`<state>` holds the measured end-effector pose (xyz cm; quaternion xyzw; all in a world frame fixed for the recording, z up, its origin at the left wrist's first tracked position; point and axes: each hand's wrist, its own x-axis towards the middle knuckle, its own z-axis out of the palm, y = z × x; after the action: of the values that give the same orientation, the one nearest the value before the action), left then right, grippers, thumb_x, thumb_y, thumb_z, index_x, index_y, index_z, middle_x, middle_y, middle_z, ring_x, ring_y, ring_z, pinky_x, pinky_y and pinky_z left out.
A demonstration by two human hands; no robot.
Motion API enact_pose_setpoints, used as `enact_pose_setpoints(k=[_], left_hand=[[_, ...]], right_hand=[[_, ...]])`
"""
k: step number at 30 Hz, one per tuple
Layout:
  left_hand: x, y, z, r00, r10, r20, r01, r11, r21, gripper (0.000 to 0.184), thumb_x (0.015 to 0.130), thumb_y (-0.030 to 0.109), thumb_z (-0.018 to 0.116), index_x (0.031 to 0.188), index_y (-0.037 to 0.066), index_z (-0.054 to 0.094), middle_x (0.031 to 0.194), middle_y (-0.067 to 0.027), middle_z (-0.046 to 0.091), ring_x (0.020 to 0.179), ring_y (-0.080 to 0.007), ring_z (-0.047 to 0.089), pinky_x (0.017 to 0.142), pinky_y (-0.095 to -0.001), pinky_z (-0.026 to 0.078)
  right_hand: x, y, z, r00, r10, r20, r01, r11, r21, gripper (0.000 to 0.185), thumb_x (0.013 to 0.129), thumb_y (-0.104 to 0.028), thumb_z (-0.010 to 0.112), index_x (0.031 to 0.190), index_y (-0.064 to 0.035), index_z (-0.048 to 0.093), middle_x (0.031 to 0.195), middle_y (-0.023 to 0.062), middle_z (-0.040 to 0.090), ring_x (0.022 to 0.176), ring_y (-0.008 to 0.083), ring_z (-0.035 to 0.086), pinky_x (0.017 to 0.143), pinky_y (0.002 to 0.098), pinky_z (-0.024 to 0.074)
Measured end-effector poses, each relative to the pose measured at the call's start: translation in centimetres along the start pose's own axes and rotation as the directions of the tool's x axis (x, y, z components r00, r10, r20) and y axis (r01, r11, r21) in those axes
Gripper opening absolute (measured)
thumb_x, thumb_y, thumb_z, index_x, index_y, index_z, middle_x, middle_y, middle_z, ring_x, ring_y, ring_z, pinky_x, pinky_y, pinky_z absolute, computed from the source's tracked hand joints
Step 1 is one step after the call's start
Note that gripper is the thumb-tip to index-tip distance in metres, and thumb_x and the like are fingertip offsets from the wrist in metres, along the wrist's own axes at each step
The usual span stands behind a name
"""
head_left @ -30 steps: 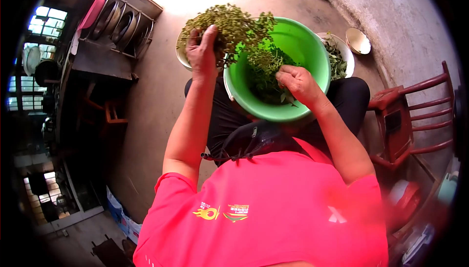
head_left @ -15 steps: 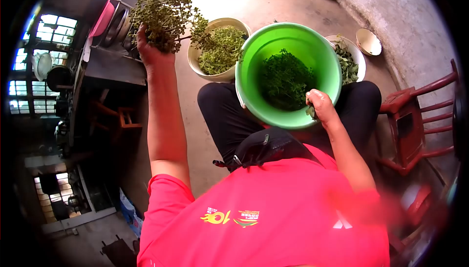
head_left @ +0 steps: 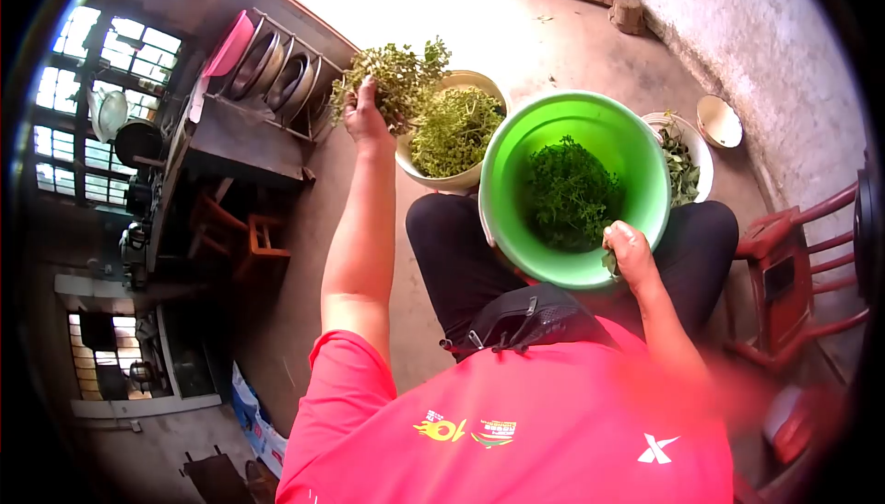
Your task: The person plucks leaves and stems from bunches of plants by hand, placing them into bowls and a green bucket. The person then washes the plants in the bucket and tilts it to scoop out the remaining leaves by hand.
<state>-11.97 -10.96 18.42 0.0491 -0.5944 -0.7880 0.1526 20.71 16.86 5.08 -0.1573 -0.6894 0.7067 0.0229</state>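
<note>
Figure: Two-handed handling of plant material, a bunch held up and leaves held apart.
Left hand (head_left: 366, 118) grips a loose bunch of green, small-headed stems (head_left: 398, 84) beside a round cream bucket (head_left: 472, 80), fingers partly hidden; right hand (head_left: 629, 250) pinches dark green leaves (head_left: 609, 262) at a bright green plastic bucket's (head_left: 631, 149) near rim. Moving the bunch would call for secure stem support.

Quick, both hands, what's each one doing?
Left hand: closed on a bunch of green sprigs.
Right hand: closed, pinching a leaf.
</note>
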Motion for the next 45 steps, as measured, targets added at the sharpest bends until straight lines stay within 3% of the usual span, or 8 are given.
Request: enact_pose_setpoints(k=[14, 18, 22, 26, 30, 35, 38, 45], left_hand=[[-4.3, -4.5, -1.9, 0.958, -0.134, 0.255, 0.156, 0.985, -0.068, 0.015, 0.08, 0.015, 0.069, 0.09, 0.013, 0.058, 0.083, 0.0024, 0.061, 0.072, -0.0102, 0.057, 0.058, -0.0268, 0.048], [-5.1, -3.8, -1.9, 0.947, -0.137, 0.289, 0.165, 0.983, -0.076, 0.015, 0.08, 0.014, 0.07, 0.091, 0.011, 0.059, 0.083, 0.0018, 0.062, 0.074, -0.0088, 0.058, 0.066, -0.0237, 0.048], [-5.8, -3.1, -1.9, 0.931, -0.179, 0.32, 0.193, 0.981, -0.013, 0.013, 0.081, 0.014, 0.069, 0.09, 0.011, 0.06, 0.082, 0.0019, 0.062, 0.073, -0.0075, 0.058, 0.066, -0.0225, 0.048], [-5.1, -4.2, -2.7, 0.93, -0.139, 0.341, 0.157, 0.987, -0.025, 0.015, 0.08, 0.011, 0.07, 0.09, 0.011, 0.06, 0.081, 0.0028, 0.062, 0.072, -0.0062, 0.058, 0.064, -0.0217, 0.048], [-4.8, -4.3, -3.3, 0.93, -0.155, 0.333, 0.169, 0.985, -0.013, 0.016, 0.08, 0.01, 0.071, 0.092, 0.011, 0.06, 0.082, 0.0028, 0.062, 0.072, -0.0063, 0.058, 0.065, -0.0214, 0.048], [-2.6, -4.7, -3.8, 0.971, 0.046, 0.236, -0.086, 0.983, 0.164, 0.015, 0.079, 0.016, 0.072, 0.085, 0.007, 0.061, 0.08, 0.0027, 0.06, 0.069, -0.0052, 0.053, 0.063, -0.0213, 0.044], [-0.4, -5.2, -3.8, 0.854, 0.436, 0.283, -0.487, 0.482, 0.728, 0.031, 0.077, 0.028, 0.074, 0.091, 0.003, 0.063, 0.087, -0.0068, 0.063, 0.079, -0.0158, 0.059, 0.071, -0.0285, 0.047], [0.0, -12.3, -3.6, 0.796, 0.09, 0.598, -0.566, -0.236, 0.79, 0.038, 0.084, 0.035, 0.056, 0.116, 0.014, 0.058, 0.133, -0.0123, 0.046, 0.12, -0.0317, 0.043, 0.096, -0.0451, 0.036]], right_hand=[[11.5, -14.5, 4.8, 0.933, -0.354, 0.056, 0.351, 0.935, 0.055, 0.023, 0.091, -0.024, 0.053, 0.095, -0.0015, 0.059, 0.072, 0.0022, 0.059, 0.053, 0.0094, 0.055, 0.05, 0.0235, 0.0453], [16.2, -17.7, 6.5, 0.938, -0.321, 0.131, 0.346, 0.867, -0.358, 0.017, 0.087, -0.021, 0.059, 0.099, -0.0108, 0.065, 0.067, 0.0003, 0.062, 0.056, 0.0092, 0.06, 0.057, 0.0263, 0.0502], [18.4, -18.0, 7.7, 0.903, -0.086, 0.42, 0.278, 0.864, -0.42, 0.022, 0.084, -0.017, 0.06, 0.105, -0.0134, 0.065, 0.068, 0.0022, 0.063, 0.062, 0.0093, 0.064, 0.059, 0.0252, 0.053], [17.8, -16.8, 8.5, 0.921, -0.115, 0.372, 0.289, 0.843, -0.454, 0.019, 0.082, -0.016, 0.06, 0.099, -0.0094, 0.067, 0.067, 0.0043, 0.063, 0.057, 0.0115, 0.063, 0.051, 0.0272, 0.0526], [18.4, -14.0, 8.3, 0.998, -0.062, 0.0, 0.061, 0.977, 0.202, 0.015, 0.084, -0.018, 0.059, 0.092, -0.0057, 0.063, 0.074, 0.0013, 0.059, 0.059, 0.0105, 0.056, 0.046, 0.0247, 0.0441], [16.0, -11.2, 5.7, 0.987, 0.054, -0.15, 0.015, 0.905, 0.424, 0.01, 0.085, -0.016, 0.059, 0.092, -0.0075, 0.06, 0.073, -0.0018, 0.055, 0.056, 0.0079, 0.05, 0.046, 0.0228, 0.04], [12.5, -9.2, 4.1, 0.985, 0.083, -0.153, -0.013, 0.912, 0.41, 0.008, 0.085, -0.014, 0.058, 0.09, -0.0078, 0.06, 0.075, -0.0031, 0.053, 0.06, 0.0066, 0.048, 0.052, 0.0211, 0.0394], [8.4, -5.2, 1.5, 0.959, 0.168, -0.229, -0.074, 0.926, 0.37, 0.005, 0.086, -0.011, 0.057, 0.088, -0.0065, 0.058, 0.077, -0.0041, 0.052, 0.069, 0.005, 0.045, 0.065, 0.019, 0.037]])
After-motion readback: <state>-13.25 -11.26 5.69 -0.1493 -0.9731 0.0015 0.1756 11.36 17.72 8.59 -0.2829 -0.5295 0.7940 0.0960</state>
